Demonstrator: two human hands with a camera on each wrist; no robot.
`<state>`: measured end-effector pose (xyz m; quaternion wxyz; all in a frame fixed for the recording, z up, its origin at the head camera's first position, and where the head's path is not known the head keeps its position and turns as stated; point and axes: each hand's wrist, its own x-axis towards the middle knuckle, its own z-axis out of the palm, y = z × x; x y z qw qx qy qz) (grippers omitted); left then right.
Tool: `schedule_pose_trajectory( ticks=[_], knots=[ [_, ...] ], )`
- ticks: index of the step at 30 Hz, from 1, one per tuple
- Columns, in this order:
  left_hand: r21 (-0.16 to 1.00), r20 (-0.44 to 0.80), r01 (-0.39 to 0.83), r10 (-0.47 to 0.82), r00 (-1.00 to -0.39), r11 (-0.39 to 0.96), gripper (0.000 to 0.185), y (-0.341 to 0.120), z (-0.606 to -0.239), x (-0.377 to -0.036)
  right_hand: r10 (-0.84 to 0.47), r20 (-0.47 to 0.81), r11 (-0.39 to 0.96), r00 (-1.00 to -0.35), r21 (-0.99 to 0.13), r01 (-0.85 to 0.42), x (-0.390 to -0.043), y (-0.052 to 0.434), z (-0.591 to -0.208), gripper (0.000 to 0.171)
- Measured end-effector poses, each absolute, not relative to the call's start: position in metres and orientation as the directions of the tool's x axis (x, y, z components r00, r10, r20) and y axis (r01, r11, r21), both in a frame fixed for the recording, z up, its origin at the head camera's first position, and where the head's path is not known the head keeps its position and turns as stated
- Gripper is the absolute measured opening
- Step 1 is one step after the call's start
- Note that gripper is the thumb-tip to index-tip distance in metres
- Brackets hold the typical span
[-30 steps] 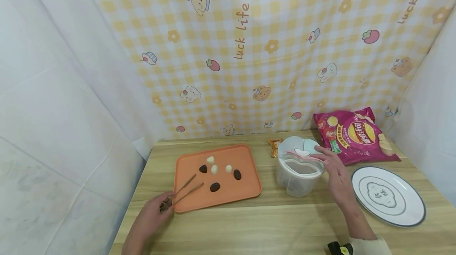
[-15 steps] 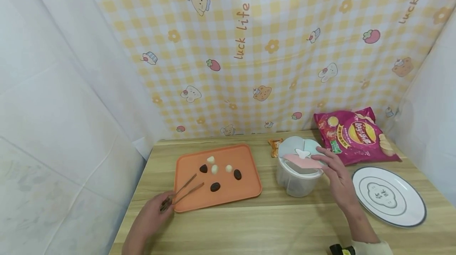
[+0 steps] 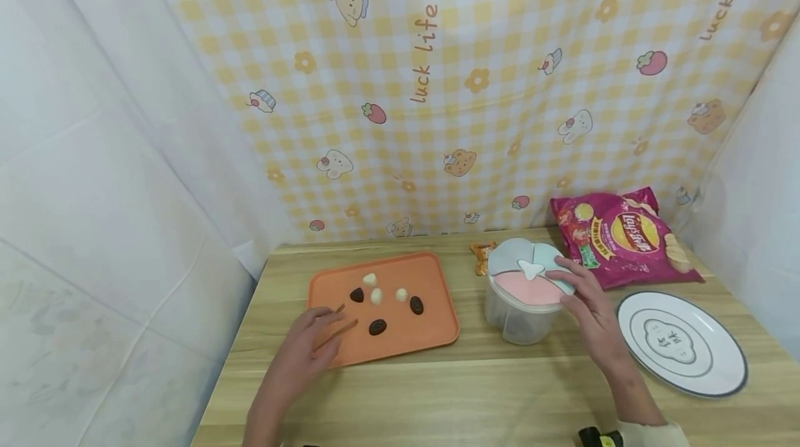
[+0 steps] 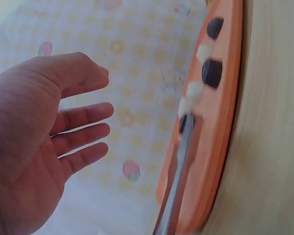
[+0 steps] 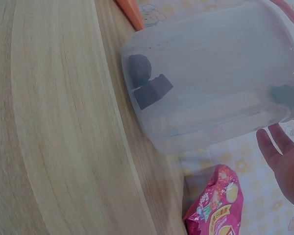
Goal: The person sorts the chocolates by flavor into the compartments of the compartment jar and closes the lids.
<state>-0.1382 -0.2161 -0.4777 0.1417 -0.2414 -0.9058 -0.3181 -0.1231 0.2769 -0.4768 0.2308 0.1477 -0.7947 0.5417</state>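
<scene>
My left hand (image 3: pixel 312 337) hovers over the front left corner of the orange tray (image 3: pixel 431 273). Its fingers are straight and hold nothing in the left wrist view (image 4: pixel 95 98). Brown tongs (image 3: pixel 344 327) lie on the tray under the hand, also visible as tongs (image 4: pixel 179 171) close up. Dark and white candies (image 3: pixel 378 327) are scattered on the tray. My right hand (image 3: pixel 576 284) rests its fingers on the segmented lid (image 3: pixel 531 287) of a clear round container (image 3: pixel 521 318). Dark pieces (image 5: pixel 147 81) show inside the container (image 5: pixel 210 83).
A magenta chip bag (image 3: pixel 621 239) lies at the back right. A white plate (image 3: pixel 681 343) sits right of the container, and a small orange wrapper (image 3: pixel 481 257) lies behind it. Checked cloth hangs behind the wooden table (image 3: pixel 437 398), with white walls at both sides.
The pink lid flap has dropped flat onto the container under my right hand. My left hand has left the tongs' end and moved forward over the tray, fingers straightened.
</scene>
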Motion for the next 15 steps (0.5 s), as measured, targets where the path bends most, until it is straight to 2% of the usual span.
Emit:
schedule_pose_trajectory(
  ticks=[7, 15],
  knots=[
    [0.487, 0.458, 0.666, 0.484, -0.746, 0.565, 0.039, -0.162, -0.469, -0.145, 0.024, 0.515, 0.362, -0.857, -0.803, -0.473, -0.123, 0.277, -0.477, 0.033],
    [0.464, 0.485, 0.793, 0.636, -0.6, 0.394, 0.06, -0.08, -0.457, -0.155, 0.024, 0.515, 0.358, -0.857, -0.804, -0.474, -0.123, 0.277, -0.477, 0.032]
  ],
)
